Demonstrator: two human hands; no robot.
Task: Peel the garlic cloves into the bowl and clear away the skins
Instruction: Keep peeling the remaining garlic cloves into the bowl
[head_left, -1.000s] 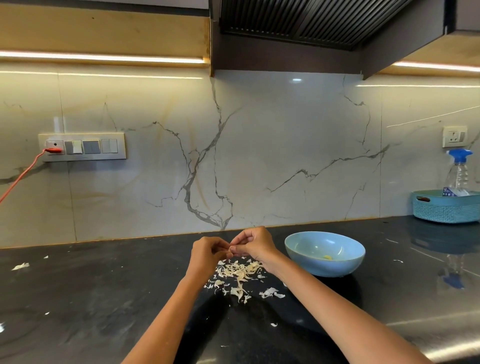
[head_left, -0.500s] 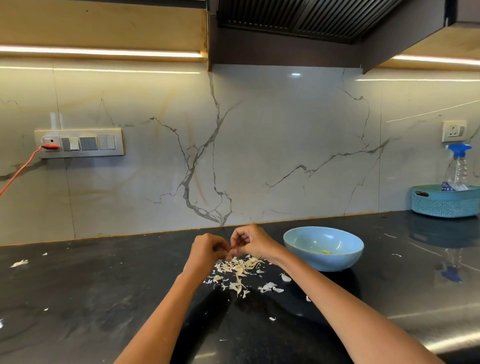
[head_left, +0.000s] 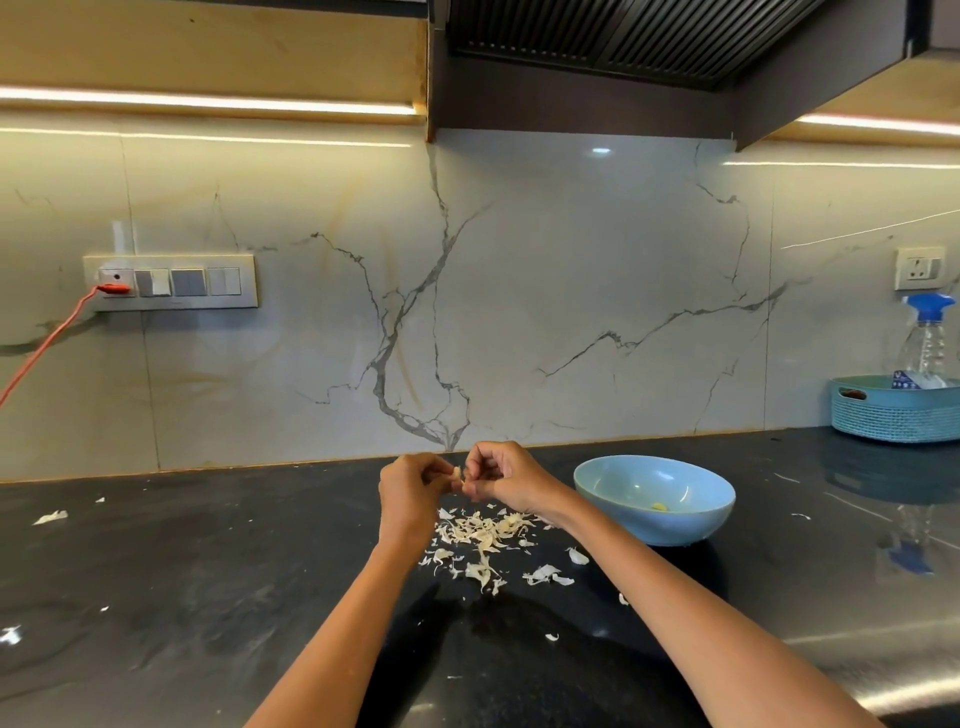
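Note:
Both hands meet above the black counter (head_left: 208, 597), pinching one pale garlic clove (head_left: 457, 474) between them. My left hand (head_left: 413, 493) holds it from the left with curled fingers; my right hand (head_left: 501, 475) pinches at it from the right. Directly below lies a heap of white garlic skins (head_left: 483, 535), with loose flakes spread toward me. A light blue bowl (head_left: 654, 514) stands to the right of my hands, with a small yellowish peeled clove (head_left: 658, 506) at its bottom.
Stray skin bits lie far left on the counter (head_left: 51, 517). A teal basket (head_left: 893, 410) with a spray bottle (head_left: 932, 338) stands at the back right. A switch panel (head_left: 171, 282) with an orange cable is on the marble wall.
The hands stay together over the skin heap, working the clove. A few more skin flakes lie on the counter to the right of the heap.

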